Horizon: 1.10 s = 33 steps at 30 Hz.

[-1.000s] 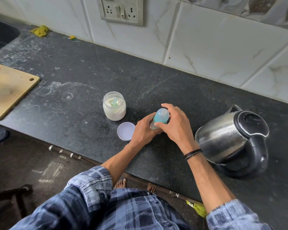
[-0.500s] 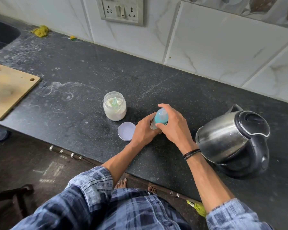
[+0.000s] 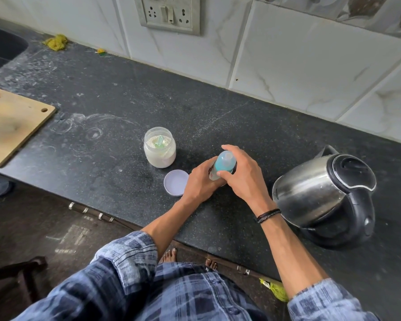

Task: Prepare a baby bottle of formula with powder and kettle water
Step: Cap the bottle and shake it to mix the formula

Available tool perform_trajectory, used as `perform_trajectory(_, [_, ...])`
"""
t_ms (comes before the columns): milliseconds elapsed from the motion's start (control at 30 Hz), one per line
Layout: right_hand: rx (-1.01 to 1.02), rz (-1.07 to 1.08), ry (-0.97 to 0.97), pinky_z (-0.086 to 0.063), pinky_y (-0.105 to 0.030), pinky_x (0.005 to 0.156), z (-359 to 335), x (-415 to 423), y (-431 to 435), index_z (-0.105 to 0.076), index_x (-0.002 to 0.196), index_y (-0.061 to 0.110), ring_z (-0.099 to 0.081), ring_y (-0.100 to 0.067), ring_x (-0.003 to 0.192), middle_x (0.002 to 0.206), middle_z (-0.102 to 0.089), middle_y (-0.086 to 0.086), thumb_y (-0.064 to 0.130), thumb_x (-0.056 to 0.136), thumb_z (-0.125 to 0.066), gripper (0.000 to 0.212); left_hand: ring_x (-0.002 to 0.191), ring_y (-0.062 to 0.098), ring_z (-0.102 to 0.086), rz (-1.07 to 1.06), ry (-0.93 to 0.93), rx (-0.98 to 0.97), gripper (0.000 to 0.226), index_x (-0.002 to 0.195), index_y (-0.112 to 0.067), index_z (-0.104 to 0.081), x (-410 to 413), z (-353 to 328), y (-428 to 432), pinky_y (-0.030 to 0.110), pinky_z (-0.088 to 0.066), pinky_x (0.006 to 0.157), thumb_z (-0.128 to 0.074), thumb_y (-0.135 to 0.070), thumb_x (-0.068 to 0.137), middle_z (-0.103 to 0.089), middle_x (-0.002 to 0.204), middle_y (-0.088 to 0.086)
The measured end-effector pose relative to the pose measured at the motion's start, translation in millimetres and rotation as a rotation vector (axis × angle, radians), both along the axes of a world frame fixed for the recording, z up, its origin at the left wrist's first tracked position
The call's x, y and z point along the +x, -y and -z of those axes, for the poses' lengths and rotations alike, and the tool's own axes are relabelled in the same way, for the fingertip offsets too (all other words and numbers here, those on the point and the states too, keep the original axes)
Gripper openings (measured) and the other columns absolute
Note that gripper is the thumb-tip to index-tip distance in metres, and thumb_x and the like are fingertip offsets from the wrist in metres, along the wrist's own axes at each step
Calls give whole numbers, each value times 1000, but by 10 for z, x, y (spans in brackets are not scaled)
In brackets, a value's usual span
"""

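baby bottle (image 3: 225, 161): upright, near the front edge of the bench (image 3: 125, 93).
left grip (image 3: 200, 183): wrapped round the bottle's clear body.
right grip (image 3: 244, 179): curled round the teal top.
lid (image 3: 176, 183): flat by the front edge, just beside the left grip.
powder jar (image 3: 159, 152): open, farther back.
kettle (image 3: 322, 195): toward the right end, closed.

Glossy steel kettle (image 3: 310, 193), speckled matt stone counter (image 3: 125, 89), wooden board (image 3: 12, 123)
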State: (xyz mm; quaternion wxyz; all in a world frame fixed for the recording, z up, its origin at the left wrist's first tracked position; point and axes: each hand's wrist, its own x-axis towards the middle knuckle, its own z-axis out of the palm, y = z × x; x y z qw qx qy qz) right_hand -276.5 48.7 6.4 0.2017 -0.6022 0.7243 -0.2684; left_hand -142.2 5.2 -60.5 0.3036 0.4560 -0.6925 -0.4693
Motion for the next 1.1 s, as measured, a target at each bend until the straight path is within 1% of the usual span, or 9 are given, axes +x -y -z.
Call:
perform_trajectory(133, [-5, -11, -45, -44, -37, 105, 61, 11, 2, -51, 148, 25, -54, -25, 127, 135, -61, -2, 11, 85, -82, 71, 100, 7, -67, 2, -3, -8, 46, 129, -34, -65, 3, -14, -20, 36, -55, 87, -68, -44, 83, -73, 109, -16])
perform_trajectory(300, [-78, 27, -76, -45, -40, 101, 168, 108, -30, -50, 149, 18, -53, -34, 116, 127, -60, -11, 7, 85, -79, 71, 90, 10, -66, 4, 4, -24, 34, 118, -32, -66, -2, -35, -31, 43, -55, 81, -59, -40, 85, -73, 98, -14])
perform_trajectory(400, [-104, 43, -63, -45, -36, 98, 194, 110, -47, -48, 150, 21, -53, -29, 113, 126, -60, -7, 13, 86, -81, 72, 96, 10, -68, 5, 5, -22, 39, 122, -32, -66, 3, -43, -29, 44, -56, 84, -59, -42, 85, -74, 104, -14])
perform_trajectory(467, [-77, 28, -22, -42, -32, 98, 175, 49, -42, -48, 149, 28, -53, -24, 116, 128, -61, -2, 18, 86, -82, 72, 99, 9, -68, 8, 6, -18, 47, 126, -33, -65, 9, -44, -17, 43, -56, 86, -63, -45, 81, -74, 108, -14])
perform_trajectory(567, [-26, -36, 24, -43, -32, 103, 141, -18, -36, -49, 148, 33, -55, -19, 123, 133, -60, 3, 19, 85, -82, 73, 98, 8, -67, 9, 13, -12, 49, 127, -33, -65, 18, -35, -6, 44, -56, 87, -67, -42, 79, -74, 108, -14])
perform_trajectory(667, [-47, -36, 30, -44, -34, 106, 157, -16, -40, -51, 147, 31, -56, -20, 125, 134, -61, 2, 15, 86, -81, 70, 97, 9, -67, 9, 9, -11, 47, 126, -33, -65, 10, -35, -12, 43, -55, 86, -66, -41, 80, -73, 106, -14])
perform_trajectory(900, [-100, 22, -22, -46, -34, 96, 210, 48, -27, -54, 141, 26, -57, -24, 112, 119, -63, -2, 17, 83, -85, 66, 91, 11, -66, 15, 29, -21, 38, 118, -31, -66, 8, -45, -5, 46, -55, 82, -61, -40, 82, -72, 99, -13])
perform_trajectory(1000, [-49, 5, -35, -47, -34, 94, 146, 0, 9, -54, 139, 27, -57, -22, 113, 119, -62, 0, 21, 81, -86, 66, 92, 12, -67, 23, 28, -21, 41, 118, -32, -66, 8, -61, -3, 46, -55, 83, -61, -44, 79, -73, 99, -12])
perform_trajectory(1100, [18, -59, -40, -45, -33, 97, 55, -36, 37, -53, 142, 29, -56, -18, 118, 125, -60, 2, 21, 81, -87, 70, 93, 12, -68, 25, 16, -11, 43, 120, -32, -66, 9, -53, -2, 46, -55, 83, -64, -43, 78, -73, 100, -12])
